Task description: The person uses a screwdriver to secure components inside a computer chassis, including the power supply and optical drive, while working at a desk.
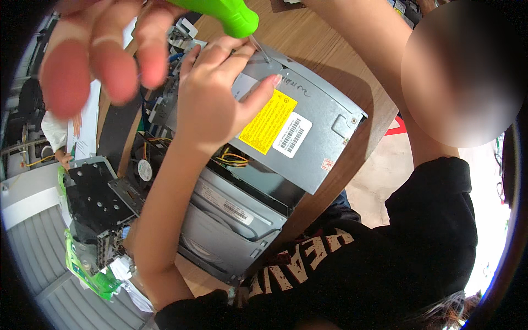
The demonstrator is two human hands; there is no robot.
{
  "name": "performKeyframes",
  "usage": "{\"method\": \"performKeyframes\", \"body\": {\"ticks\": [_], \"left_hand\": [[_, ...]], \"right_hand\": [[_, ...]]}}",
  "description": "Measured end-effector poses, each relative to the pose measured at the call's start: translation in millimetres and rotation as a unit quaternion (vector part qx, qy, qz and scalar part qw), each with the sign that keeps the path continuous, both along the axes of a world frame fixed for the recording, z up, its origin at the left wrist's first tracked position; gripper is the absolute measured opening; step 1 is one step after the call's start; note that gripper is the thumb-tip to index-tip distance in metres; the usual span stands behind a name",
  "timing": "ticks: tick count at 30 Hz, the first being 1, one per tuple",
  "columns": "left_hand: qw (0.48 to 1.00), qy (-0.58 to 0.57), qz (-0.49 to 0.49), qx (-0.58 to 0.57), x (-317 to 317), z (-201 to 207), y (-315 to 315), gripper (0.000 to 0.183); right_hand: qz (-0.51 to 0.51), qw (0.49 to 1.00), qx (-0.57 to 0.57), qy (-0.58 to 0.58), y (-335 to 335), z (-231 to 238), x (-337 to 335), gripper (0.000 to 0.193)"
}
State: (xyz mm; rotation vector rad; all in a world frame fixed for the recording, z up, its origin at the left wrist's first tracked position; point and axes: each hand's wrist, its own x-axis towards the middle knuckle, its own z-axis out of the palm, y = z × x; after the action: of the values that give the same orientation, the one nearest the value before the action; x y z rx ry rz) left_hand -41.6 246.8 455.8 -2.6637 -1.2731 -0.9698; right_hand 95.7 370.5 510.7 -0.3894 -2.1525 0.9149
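My left hand [212,99] rests on a silver metal computer box [324,137], its thumb and bent fingers apart. The box carries a yellow label [268,122] and a white barcode label [292,135]. My right hand [110,60] looms blurred and close at the upper left, three fingertips pointing down. It holds a screwdriver [236,17] with a green handle, the grip itself cut off by the upper edge. The screwdriver's thin shaft slants down to the box's top beside my left fingers. Coloured cables [232,158] show beneath the box.
Below lies a grey computer chassis [225,242] with a barcode label, near a small fan [144,169]. A black metal part [99,190] and a green packet [91,269] lie left. Another person's hand [64,158] appears at far left, near papers. The wooden table [324,71] ends at right.
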Motion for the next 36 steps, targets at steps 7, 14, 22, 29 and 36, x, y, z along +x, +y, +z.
{"method": "performKeyframes", "body": {"ticks": [7,14,22,29,36], "left_hand": [[0.998,0.025,0.030,-0.056,4.2,-0.5,-6.5,0.042],[0.998,0.024,0.030,-0.040,15.4,7.2,-4.5,0.043],[0.999,0.005,0.043,-0.011,9.1,-4.5,-0.6,0.045],[0.998,0.018,0.039,0.048,1.6,-16.8,2.0,0.043],[0.998,0.003,0.070,-0.005,-18.7,-30.0,6.6,0.045]], "right_hand": [[-0.013,1.000,-0.007,-0.002,9.4,-11.2,-2.6,0.025],[-0.048,0.999,0.004,0.023,6.9,-10.2,-0.8,0.027],[-0.111,0.989,0.017,0.096,-18.6,-9.6,5.2,0.030],[-0.225,0.930,0.056,0.286,-66.6,12.0,7.6,0.033],[-0.189,0.904,0.020,0.384,-86.6,21.5,-10.5,0.032]]}}
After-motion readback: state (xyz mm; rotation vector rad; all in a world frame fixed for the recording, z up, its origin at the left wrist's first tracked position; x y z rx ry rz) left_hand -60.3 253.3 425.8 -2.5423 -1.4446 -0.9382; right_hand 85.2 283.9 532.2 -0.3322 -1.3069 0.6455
